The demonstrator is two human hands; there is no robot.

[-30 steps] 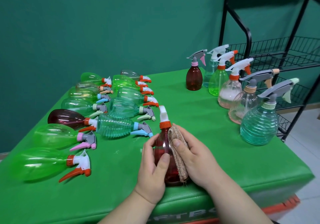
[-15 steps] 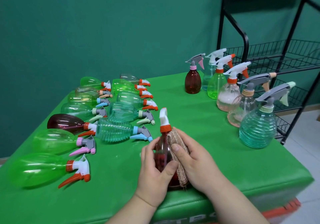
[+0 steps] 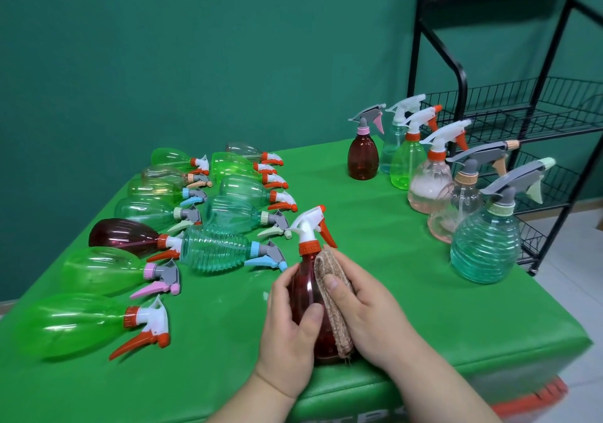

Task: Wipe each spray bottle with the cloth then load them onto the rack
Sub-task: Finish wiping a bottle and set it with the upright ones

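While the left hand (image 3: pixel 290 334) grips the upright red spray bottle (image 3: pixel 305 292) at the table's (image 3: pixel 424 318) near edge, the right hand (image 3: pixel 368 318) clamps the tan cloth (image 3: pixel 332 315) against its side. Lettering (image 3: pixel 388 417) on the table's front is cut off and unreadable; whether the bottle holds liquid is unclear

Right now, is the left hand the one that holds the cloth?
No, the right hand presses the cloth on the red bottle, which the left hand grips.

Two bare hands in shot: left hand (image 3: pixel 290 334) and right hand (image 3: pixel 368 318), both broad and soft-looking, with short, rounded fingers (image 3: pixel 313 316) and neatly trimmed nails. Back from the fingers, wrists and forearms run bare right down to the frame edge.
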